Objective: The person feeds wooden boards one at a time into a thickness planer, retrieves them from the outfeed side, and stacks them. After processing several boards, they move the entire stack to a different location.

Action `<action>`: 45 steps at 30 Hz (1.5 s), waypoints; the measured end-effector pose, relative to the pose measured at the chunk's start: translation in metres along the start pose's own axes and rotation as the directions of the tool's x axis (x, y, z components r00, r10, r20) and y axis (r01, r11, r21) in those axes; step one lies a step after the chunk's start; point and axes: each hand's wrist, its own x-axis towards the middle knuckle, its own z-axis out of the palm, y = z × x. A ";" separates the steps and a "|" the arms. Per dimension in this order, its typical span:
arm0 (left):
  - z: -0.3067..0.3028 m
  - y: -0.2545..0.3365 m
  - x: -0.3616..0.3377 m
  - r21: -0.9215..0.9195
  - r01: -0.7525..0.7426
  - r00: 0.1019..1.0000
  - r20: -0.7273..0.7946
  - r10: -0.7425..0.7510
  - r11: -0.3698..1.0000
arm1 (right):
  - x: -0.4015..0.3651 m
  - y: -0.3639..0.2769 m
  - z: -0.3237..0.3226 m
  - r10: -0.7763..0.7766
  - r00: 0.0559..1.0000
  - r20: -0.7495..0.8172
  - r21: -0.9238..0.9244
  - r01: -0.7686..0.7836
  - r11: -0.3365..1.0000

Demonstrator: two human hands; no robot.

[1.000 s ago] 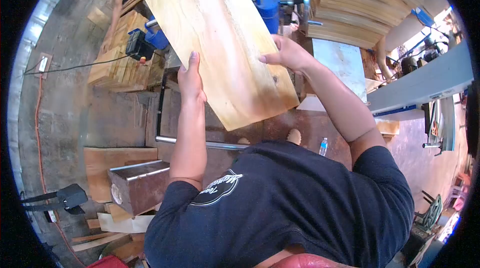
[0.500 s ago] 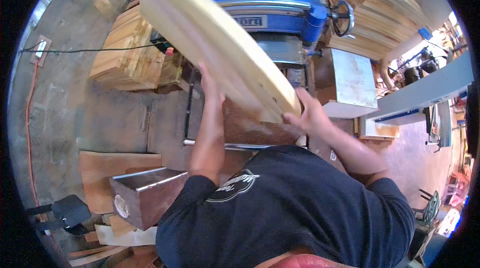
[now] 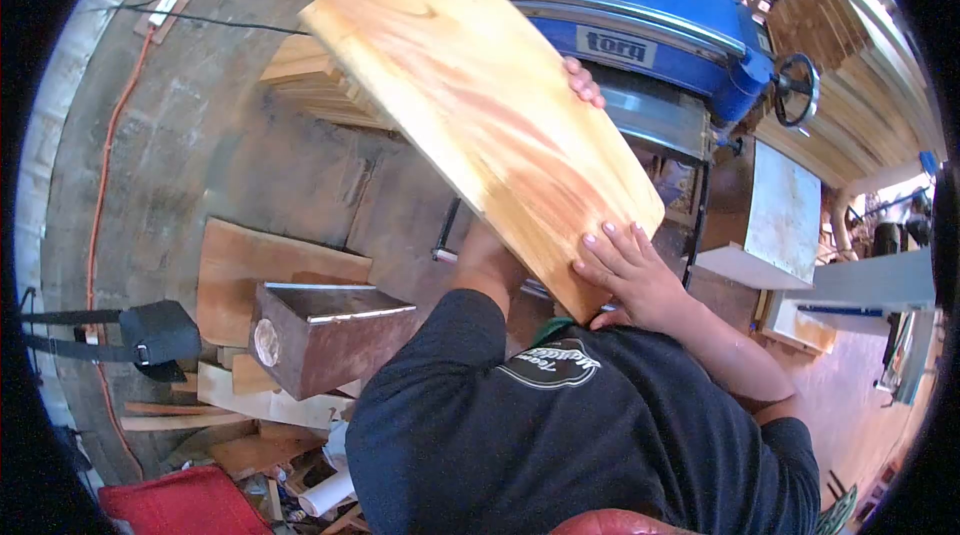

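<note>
1. The blue torq thickness planer (image 3: 620, 10) stands beyond the right hand (image 3: 635, 280).
2. A stack of boards (image 3: 835, 95) rises well to the right of the left hand (image 3: 584, 83).
3. The wooden plank (image 3: 480, 105) lies tilted in both hands, reaching out past the left one.
4. A brown box (image 3: 330, 335) sits well left of the right hand.
5. Both hands are clamped on the plank: the right spreads its fingers over the near end; the left, mostly hidden underneath, curls fingertips over the right long edge.
</note>
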 end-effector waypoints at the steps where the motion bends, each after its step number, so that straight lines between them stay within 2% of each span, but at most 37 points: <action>1: 0.018 -0.006 0.006 0.001 0.031 0.998 -0.060 -0.031 1.000 | 0.002 0.005 0.002 -0.016 1.000 -0.002 -0.004 0.016 1.000; 2: 0.030 -0.012 0.007 -0.005 0.060 0.991 -0.122 -0.060 0.998 | 0.004 0.007 0.004 -0.008 0.998 -0.061 -0.014 0.007 1.000; 3: 0.030 -0.020 0.005 0.002 0.062 0.991 -0.121 -0.061 0.998 | 0.003 0.012 0.007 0.007 0.992 -0.122 -0.025 -0.010 1.000; 4: 0.027 -0.029 0.008 -0.072 0.114 0.989 -0.084 -0.120 0.991 | 0.002 0.025 0.016 0.102 0.950 -0.295 0.056 -0.089 0.994; 5: 0.025 -0.037 0.008 -0.147 0.167 0.984 -0.041 -0.175 0.975 | 0.002 0.041 0.018 0.249 0.863 -0.440 0.207 -0.173 0.963; 7: 0.041 -0.056 0.014 -0.177 0.198 0.977 -0.038 -0.208 0.964 | 0.002 0.062 0.033 0.607 0.666 -0.433 0.581 -0.308 0.753; 8: 0.040 -0.067 0.016 -0.223 0.206 0.977 -0.010 -0.214 0.953 | -0.001 0.064 0.040 0.612 0.658 -0.439 0.576 -0.317 0.753; 9: 0.039 -0.079 0.016 -0.272 0.216 0.975 0.017 -0.220 0.938 | -0.007 0.063 0.048 0.681 0.728 -0.076 0.911 -0.227 0.344; 10: 0.058 -0.085 0.020 -0.286 0.224 0.974 0.031 -0.225 0.932 | -0.016 0.060 0.051 0.537 0.805 0.254 0.966 -0.179 -0.189; 11: 0.093 -0.081 0.025 -0.177 0.249 0.866 -0.399 -0.300 0.952 | -0.017 0.046 0.052 0.627 0.762 0.165 0.986 -0.150 -0.078; 12: 0.121 -0.076 0.021 -0.083 0.319 0.595 -0.758 -0.268 0.944 | -0.022 0.042 0.059 0.659 0.740 0.134 0.990 -0.135 -0.051; 13: 0.136 -0.068 0.010 -0.065 0.341 0.519 -0.819 -0.246 0.938 | -0.029 0.037 0.067 0.690 0.715 0.110 0.992 -0.124 -0.030; 14: 0.150 -0.060 -0.006 -0.053 0.303 0.547 -0.808 -0.219 0.952 | -0.034 0.034 0.071 0.703 0.703 0.113 0.991 -0.129 -0.030; 16: 0.173 -0.053 -0.049 -0.041 0.212 0.556 -0.817 -0.155 0.976 | -0.043 0.030 0.074 0.769 0.618 0.166 0.984 -0.052 -0.170; 17: 0.180 -0.055 -0.073 -0.020 0.181 0.549 -0.828 -0.118 0.983 | -0.045 0.033 0.082 0.783 0.602 0.157 0.985 -0.044 -0.164; 18: 0.180 -0.068 -0.099 0.010 0.189 0.498 -0.863 -0.087 0.982 | -0.046 0.035 0.097 0.815 0.543 0.201 0.977 -0.057 -0.203; 19: 0.171 -0.093 -0.126 0.072 0.270 0.374 -0.927 -0.035 0.960 | -0.047 0.036 0.110 0.841 0.482 0.246 0.967 -0.068 -0.244; 20: 0.164 -0.109 -0.136 0.181 0.544 0.228 -0.972 0.063 0.819 | -0.044 0.031 0.120 0.868 0.436 0.239 0.970 -0.068 -0.233; 21: 0.161 -0.123 -0.148 0.213 0.777 0.112 -0.973 0.202 0.593 | -0.049 0.032 0.134 0.884 0.362 0.297 0.955 -0.105 -0.278; 22: 0.157 -0.135 -0.169 0.200 0.775 0.109 -0.976 0.186 0.599 | -0.058 0.028 0.147 0.870 0.330 0.367 0.930 -0.108 -0.352; 23: 0.147 -0.144 -0.190 0.148 0.780 0.066 -0.986 0.156 0.608 | -0.065 0.026 0.159 0.852 0.302 0.428 0.903 -0.105 -0.416; 24: 0.138 -0.149 -0.202 0.100 0.783 0.027 -0.991 0.128 0.614 | -0.069 0.024 0.171 0.858 0.293 0.423 0.906 -0.101 -0.412; 26: 0.139 -0.158 -0.214 0.077 0.773 0.014 -0.995 0.103 0.629 | -0.079 0.015 0.189 0.896 0.267 0.355 0.934 -0.133 -0.331; 28: 0.129 -0.156 -0.210 0.068 0.765 0.013 -0.996 0.091 0.640 | -0.071 0.020 0.180 0.899 0.246 0.363 0.931 -0.142 -0.338; 30: 0.121 -0.147 -0.209 -0.024 0.777 -0.079 -0.995 0.061 0.629 | -0.058 0.026 0.175 0.887 0.224 0.404 0.914 -0.143 -0.381; 31: 0.121 -0.144 -0.210 -0.025 0.776 -0.083 -0.995 0.063 0.630 | -0.054 0.032 0.177 0.885 0.227 0.407 0.913 -0.145 -0.382; 33: 0.114 -0.135 -0.203 -0.173 0.794 -0.191 -0.981 -0.032 0.582 | -0.043 0.054 0.184 0.884 0.242 0.400 0.917 -0.094 -0.389; 34: 0.108 -0.135 -0.213 -0.162 0.796 -0.182 -0.983 -0.024 0.583 | -0.037 0.063 0.183 0.889 0.218 0.402 0.915 -0.134 -0.381; 36: 0.108 -0.138 -0.238 -0.221 0.901 -0.222 -0.974 -0.041 0.374 | -0.028 0.076 0.181 0.883 0.235 0.405 0.914 -0.127 -0.385; 37: 0.111 -0.139 -0.241 -0.217 0.901 -0.220 -0.975 -0.035 0.375 | -0.022 0.082 0.179 0.876 0.253 0.410 0.912 -0.121 -0.392; 39: 0.119 -0.137 -0.234 -0.318 0.856 -0.305 -0.947 -0.098 0.407 | -0.013 0.090 0.179 0.867 0.263 0.424 0.906 -0.110 -0.409; 40: 0.122 -0.138 -0.216 -0.287 0.866 -0.296 -0.954 -0.043 0.409 | -0.011 0.096 0.182 0.889 0.229 0.396 0.917 -0.148 -0.370; 41: 0.117 -0.142 -0.212 -0.227 0.879 -0.248 -0.969 -0.005 0.419 | -0.007 0.105 0.183 0.910 0.206 0.359 0.927 -0.188 -0.323; 42: 0.117 -0.144 -0.198 -0.196 0.912 -0.252 -0.961 0.116 0.362 | -0.005 0.111 0.176 0.913 0.184 0.363 0.915 -0.255 -0.313; 43: 0.110 -0.143 -0.198 -0.238 0.913 -0.294 -0.947 0.131 0.332 | -0.006 0.123 0.183 0.904 0.242 0.353 0.929 -0.200 -0.310; 45: 0.086 -0.151 -0.216 -0.140 0.921 -0.215 -0.961 0.176 0.363 | -0.002 0.133 0.182 0.902 0.227 0.368 0.924 -0.196 -0.328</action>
